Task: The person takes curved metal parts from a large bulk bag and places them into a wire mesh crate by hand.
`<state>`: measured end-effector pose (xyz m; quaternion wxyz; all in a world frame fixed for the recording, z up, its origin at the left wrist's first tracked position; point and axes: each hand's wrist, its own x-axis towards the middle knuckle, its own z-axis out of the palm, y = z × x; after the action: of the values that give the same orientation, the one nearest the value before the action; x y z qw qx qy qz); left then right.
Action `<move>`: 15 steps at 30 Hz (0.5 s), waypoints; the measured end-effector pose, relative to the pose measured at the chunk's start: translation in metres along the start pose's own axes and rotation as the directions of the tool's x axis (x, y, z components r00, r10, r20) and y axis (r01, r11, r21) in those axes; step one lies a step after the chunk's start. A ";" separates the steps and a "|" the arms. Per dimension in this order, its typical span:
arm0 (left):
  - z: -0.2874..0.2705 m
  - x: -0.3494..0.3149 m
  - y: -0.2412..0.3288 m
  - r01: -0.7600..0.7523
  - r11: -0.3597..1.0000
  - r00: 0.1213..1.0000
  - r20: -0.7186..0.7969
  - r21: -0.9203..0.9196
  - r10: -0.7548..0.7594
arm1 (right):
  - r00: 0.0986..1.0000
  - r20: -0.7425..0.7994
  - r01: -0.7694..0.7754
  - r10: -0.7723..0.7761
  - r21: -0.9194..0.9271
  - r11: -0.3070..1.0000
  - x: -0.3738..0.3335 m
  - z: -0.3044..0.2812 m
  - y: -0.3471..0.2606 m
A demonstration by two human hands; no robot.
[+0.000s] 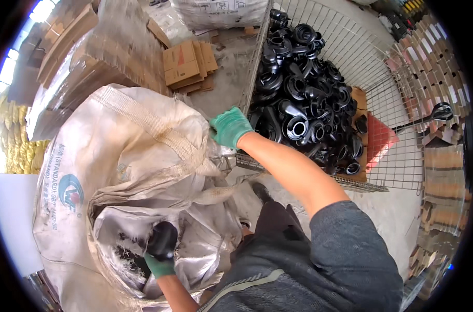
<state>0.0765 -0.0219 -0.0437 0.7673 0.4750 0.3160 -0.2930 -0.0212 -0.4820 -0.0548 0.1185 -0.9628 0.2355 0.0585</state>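
Observation:
My left hand [159,266], in a green glove, is down inside a big white woven bulk bag [137,130]. Its fingers are closed on a glossy black rounded part [163,241], whose full shape is hidden. Frayed white strands and other dark material [135,260] lie beside it in the bag. My right hand [231,128], gloved in green too, reaches across to the bag's upper right edge, beside the wire cage [252,78]. Its fingers are curled closed on the bag's fabric. In the cage lies a heap of shiny black snail-shaped housings [309,99] with round openings.
Flattened cardboard [187,65] lies on the floor beyond the bag, near a wrapped stack [117,47]. Another white sack [221,13] stands at the far side. A red triangular piece [380,139] is at the cage's right. Stacked cardboard [441,182] lines the right side.

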 end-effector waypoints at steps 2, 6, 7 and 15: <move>-0.002 -0.037 -0.024 0.028 0.996 0.996 0.085 0.082 -0.035 | 0.988 -0.147 0.063 -0.045 0.119 0.991 -0.005 0.013 0.005; 0.021 -0.090 -0.064 0.044 0.989 0.986 0.151 0.141 -0.065 | 0.930 -0.297 0.320 -0.214 0.375 0.870 -0.082 0.000 -0.027; 0.024 -0.084 -0.072 0.032 0.980 0.989 0.137 0.196 -0.060 | 0.929 -0.309 0.348 -0.202 0.550 0.759 -0.102 0.034 -0.032; 0.084 -0.070 -0.151 0.222 0.942 0.933 0.223 0.253 -0.281 | 0.674 0.605 -0.720 -0.424 0.411 -0.559 -0.202 0.082 -0.080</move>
<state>-0.0632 -0.1453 -0.0423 0.6991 0.4718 0.2376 -0.4819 -0.1671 -0.3034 -0.0843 0.9266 -0.1431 0.3047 0.1676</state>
